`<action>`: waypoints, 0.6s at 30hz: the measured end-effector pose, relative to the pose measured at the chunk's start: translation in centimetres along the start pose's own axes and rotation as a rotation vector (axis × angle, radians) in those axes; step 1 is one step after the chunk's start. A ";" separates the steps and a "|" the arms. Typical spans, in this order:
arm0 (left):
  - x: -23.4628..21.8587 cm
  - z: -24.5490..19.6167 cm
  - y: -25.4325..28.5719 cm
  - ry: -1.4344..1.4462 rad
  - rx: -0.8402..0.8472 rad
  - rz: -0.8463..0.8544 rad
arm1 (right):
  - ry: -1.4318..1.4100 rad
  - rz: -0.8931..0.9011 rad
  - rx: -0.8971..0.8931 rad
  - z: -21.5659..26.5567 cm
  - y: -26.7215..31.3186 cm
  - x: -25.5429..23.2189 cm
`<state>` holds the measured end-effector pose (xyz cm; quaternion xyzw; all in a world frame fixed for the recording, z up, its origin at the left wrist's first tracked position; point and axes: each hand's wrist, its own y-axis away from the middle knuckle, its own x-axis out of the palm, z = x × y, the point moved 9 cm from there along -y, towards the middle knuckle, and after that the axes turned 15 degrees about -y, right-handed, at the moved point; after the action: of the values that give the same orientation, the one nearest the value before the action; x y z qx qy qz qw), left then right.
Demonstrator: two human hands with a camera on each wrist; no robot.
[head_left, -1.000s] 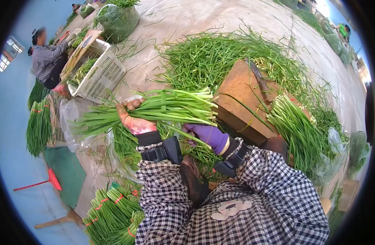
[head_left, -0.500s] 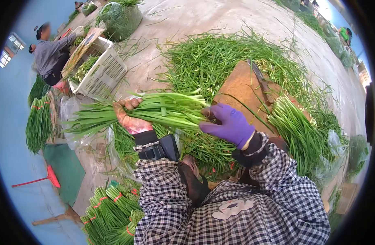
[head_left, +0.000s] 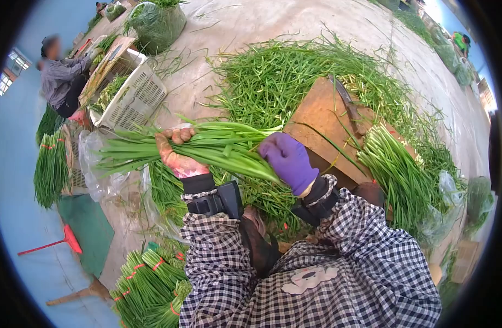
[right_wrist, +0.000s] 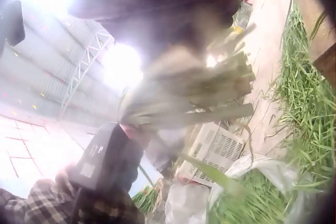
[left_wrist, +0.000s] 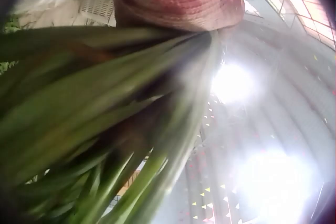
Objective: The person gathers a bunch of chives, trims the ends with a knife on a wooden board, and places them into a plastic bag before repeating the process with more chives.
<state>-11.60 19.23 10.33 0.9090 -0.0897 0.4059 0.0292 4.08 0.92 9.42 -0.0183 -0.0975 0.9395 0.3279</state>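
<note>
In the head view my left hand [head_left: 180, 153], in a stained glove, grips a bunch of long green stalks [head_left: 229, 143] held sideways, leaves to the left and pale ends to the right. My right hand [head_left: 289, 161], in a purple glove, has its fingers curled at the pale ends of the bunch; what its fingertips pinch is hidden. In the left wrist view, leaves [left_wrist: 79, 108] fan out below the glove cuff. The right wrist view is blurred, with stalk ends [right_wrist: 210, 87] across its middle.
A wooden block [head_left: 322, 120] with a knife [head_left: 346, 104] on it stands at the right, beside a pale-ended bunch [head_left: 395, 164]. Loose greens [head_left: 272, 76] lie behind. Banded bunches [head_left: 147, 279] are at lower left. A white crate [head_left: 136, 95] and a seated person [head_left: 62, 79] are at upper left.
My right hand rose from beneath the bunch to its pale ends, then drew slightly left and its fingers curled. The thin stalk it held a second ago is gone from it. My left hand keeps its grip.
</note>
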 end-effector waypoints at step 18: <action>0.6 -1.4 -0.2 -0.045 0.089 0.048 | 0.296 0.195 0.263 2.2 1.3 -0.8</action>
<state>-12.22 19.51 11.72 0.9159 -0.0942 0.3895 -0.0230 3.72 -0.93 11.31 -0.1224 0.0772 0.9585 0.2457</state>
